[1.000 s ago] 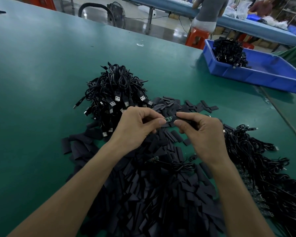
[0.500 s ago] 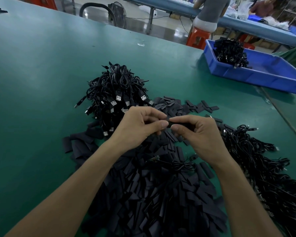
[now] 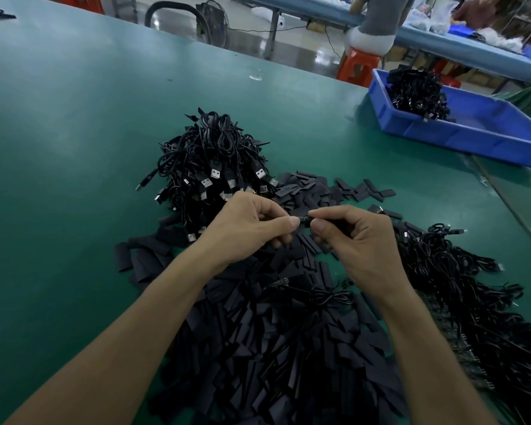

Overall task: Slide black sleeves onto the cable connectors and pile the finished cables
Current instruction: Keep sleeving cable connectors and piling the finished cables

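Sleeve (image 3: 303, 221), mostly hidden, left hand (image 3: 246, 230), right hand (image 3: 362, 240)

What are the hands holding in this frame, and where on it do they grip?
A small black sleeve, pinched from both sides: left hand at its left end, right hand at its right end. Any connector inside is hidden.

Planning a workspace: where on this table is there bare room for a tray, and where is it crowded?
Bare table lies left of the cable pile, and between that pile and the blue bin. Crowded: the middle and near edge, covered by loose sleeves, and the right, under tangled cables.
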